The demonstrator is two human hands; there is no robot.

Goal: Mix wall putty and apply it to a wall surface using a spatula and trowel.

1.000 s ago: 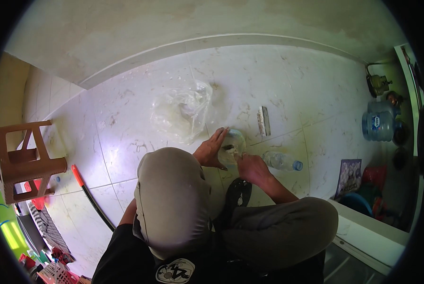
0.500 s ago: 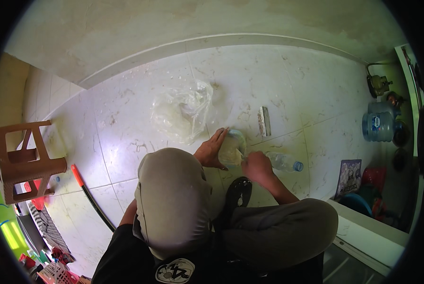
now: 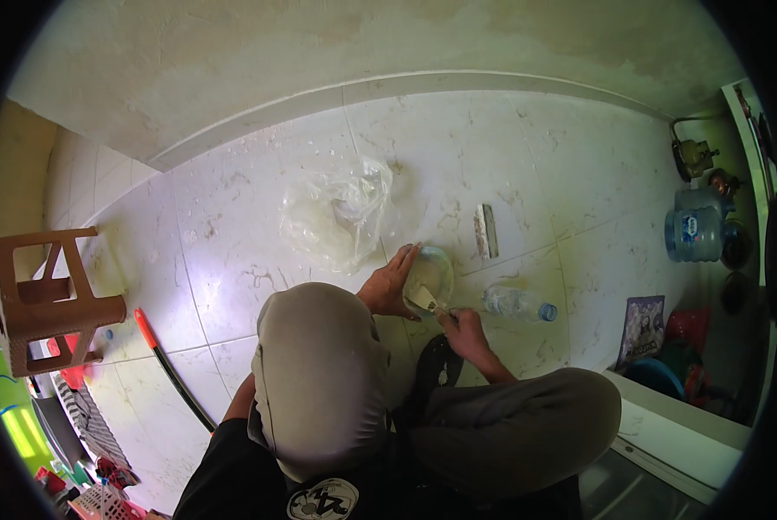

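My left hand (image 3: 391,279) is closed round the left side of a pale translucent container (image 3: 433,267) on the floor. My right hand (image 3: 464,332) grips a small light-coloured scraper (image 3: 425,299), its flat blade inside the container. A clear plastic water bottle with a blue cap (image 3: 514,302) lies on its side just right of the container. Behind my left hand sits a crumpled clear plastic bag (image 3: 336,217). A narrow, whitish, stained bar (image 3: 485,231) lies beyond the container, toward the back.
A brown plastic stool (image 3: 46,299) and a dark hose with an orange end (image 3: 172,373) are at left. A wall (image 3: 380,39) runs behind. Water jugs (image 3: 693,234), a blue tub (image 3: 653,375) and a metal gas regulator-like object (image 3: 692,158) stand right. My bent knees frame the work area.
My right hand has moved right and down with the scraper, whose blade now shows more clearly in the container. The floor items appear slightly lower as the view shifts.
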